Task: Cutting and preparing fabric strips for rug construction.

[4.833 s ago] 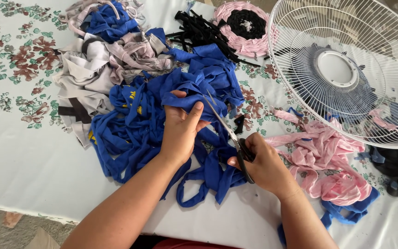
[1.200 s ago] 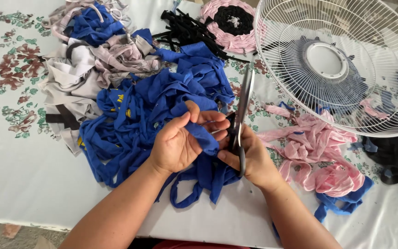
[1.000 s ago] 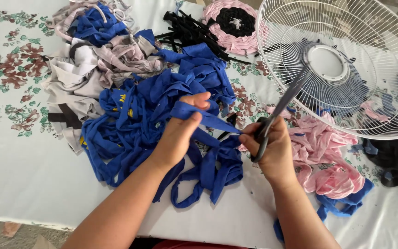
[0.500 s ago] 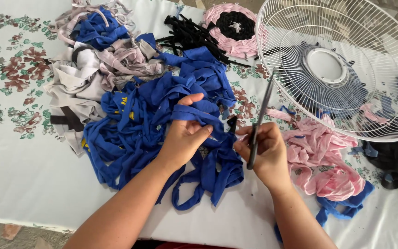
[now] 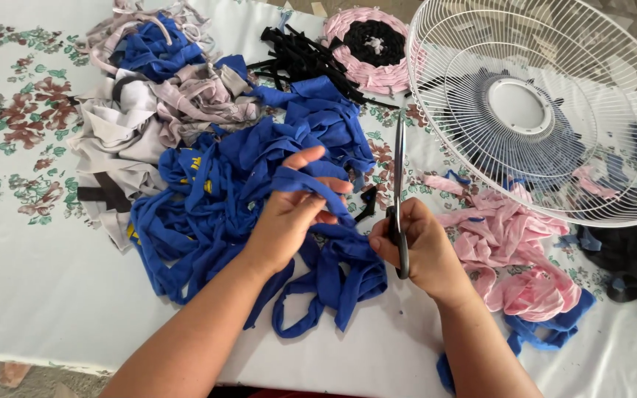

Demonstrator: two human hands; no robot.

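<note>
Left hand (image 5: 289, 217) now up off the heap with a blue fabric strip (image 5: 311, 184) draped over the fingers and pinched by the thumb, so grasping the strip rather than just pressing on the pile like a few seconds back. Right hand (image 5: 418, 247) clenched round the handles of the scissors (image 5: 399, 173), blades closed and pointing straight up, away from the cloth; a second ago tilted off toward the fan, half a second ago leaning nearer the strip, now upright and just beside the left hand's fingertips. Looks like a pause between snips: strip picked out and held taut-ish, scissors not yet on it. Rest of the blue strips (image 5: 215, 199) heaped on the table (image 5: 31, 280) under and behind the left hand, grey scraps (image 5: 123, 140) further left, pink strips (image 5: 514, 250) to the right, black strips (image 5: 300, 59) and a round pink-and-black mat (image 5: 370, 44) at the back, white fan (image 5: 547, 110) lying on its side far right.
</note>
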